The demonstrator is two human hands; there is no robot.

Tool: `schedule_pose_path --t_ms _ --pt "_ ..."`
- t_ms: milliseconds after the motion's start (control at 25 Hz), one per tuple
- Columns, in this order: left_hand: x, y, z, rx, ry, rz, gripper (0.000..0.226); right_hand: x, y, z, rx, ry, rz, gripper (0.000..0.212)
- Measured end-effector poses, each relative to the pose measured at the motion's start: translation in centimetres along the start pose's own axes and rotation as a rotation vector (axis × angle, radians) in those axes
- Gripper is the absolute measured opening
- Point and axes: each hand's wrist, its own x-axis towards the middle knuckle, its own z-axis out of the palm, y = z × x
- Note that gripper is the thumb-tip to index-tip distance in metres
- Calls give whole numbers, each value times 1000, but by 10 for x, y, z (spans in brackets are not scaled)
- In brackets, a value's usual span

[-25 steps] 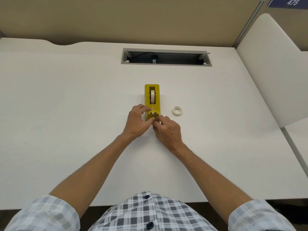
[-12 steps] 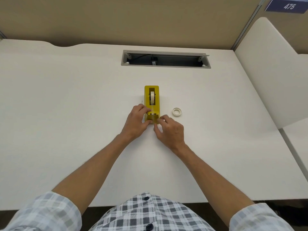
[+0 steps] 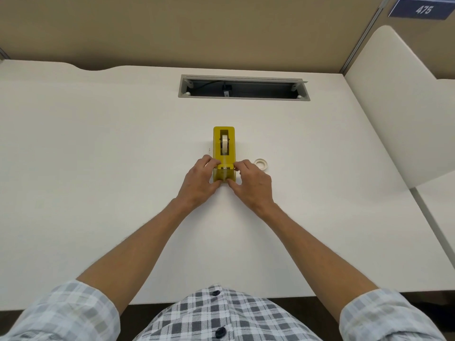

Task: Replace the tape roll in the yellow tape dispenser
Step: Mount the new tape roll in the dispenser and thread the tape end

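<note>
A wide white desk (image 3: 98, 168) fills the view, with a grey cable slot (image 3: 243, 87) cut into its far side and a white divider panel (image 3: 394, 107) standing at its right edge. Near the desk's middle stands the yellow tape dispenser (image 3: 224, 153), a roll of tape (image 3: 224, 143) seated in its well and a strip of tape drawn toward its near cutter end. The left hand (image 3: 199, 183) and right hand (image 3: 251, 183) each grip that near end from their own side, fingers closed on it, while a small empty tape core (image 3: 261, 164) lies flat just beside the right hand.
</note>
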Motion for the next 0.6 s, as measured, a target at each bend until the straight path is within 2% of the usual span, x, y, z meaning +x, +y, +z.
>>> schedule_pose_path --t_ms 240,440,600 --pt "-1 3 -1 7 -12 -20 49 -1 -5 -4 -10 -13 -2 38" --pt "4 7 -6 43 -7 -36 41 4 -5 -6 -39 -59 13 33" --pt "1 17 -18 98 -15 -30 48 2 -13 -17 1 -27 8 50"
